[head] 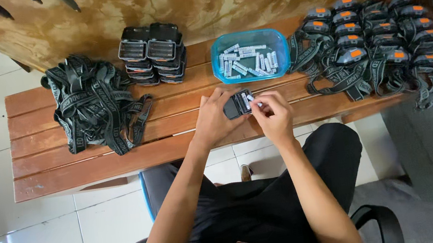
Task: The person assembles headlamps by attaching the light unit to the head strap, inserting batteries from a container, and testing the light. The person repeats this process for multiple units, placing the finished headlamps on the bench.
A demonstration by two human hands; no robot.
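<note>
My left hand [215,119] holds a small black headlamp body [238,105] with its battery bay facing up, just above the wooden bench [54,159]. My right hand [274,113] pinches a small white battery [256,104] at the bay's right side. Straight behind my hands stands a blue plastic tub [250,56] with several white batteries in it.
A heap of black elastic straps [94,101] lies at the bench's left. Stacked black headlamp bodies [153,54] stand at the back middle. Several assembled headlamps with orange buttons [378,39] cover the right end. White tiled floor lies to the left, a grey mat to the right.
</note>
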